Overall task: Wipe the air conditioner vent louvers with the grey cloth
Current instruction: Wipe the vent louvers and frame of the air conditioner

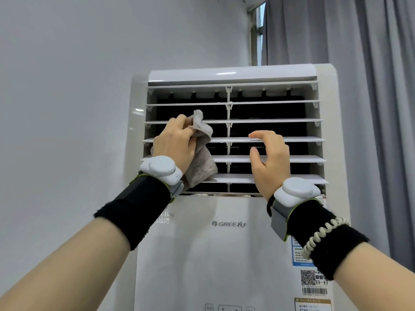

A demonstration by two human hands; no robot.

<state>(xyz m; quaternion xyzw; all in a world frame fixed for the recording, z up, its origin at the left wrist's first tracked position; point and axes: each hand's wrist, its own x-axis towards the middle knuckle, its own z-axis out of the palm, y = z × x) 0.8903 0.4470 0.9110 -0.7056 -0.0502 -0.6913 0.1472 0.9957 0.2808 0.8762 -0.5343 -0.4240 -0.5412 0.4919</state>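
pressing grey cloth (pixel 200 153) on louvers (pixel 269 121), left hand (pixel 177 143) grip closed around it; right hand (pixel 270 160) grip wide, fingertips on slat; curtain (pixel 359 63) beside.

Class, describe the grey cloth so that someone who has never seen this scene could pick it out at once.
Find the tall white air conditioner standing against the wall, then the slatted vent across its upper front. At the vent's left side, the left hand grips the grey cloth, which hangs down over the slats. It is the only soft, crumpled thing among those straight white slats; the right hand holds nothing.
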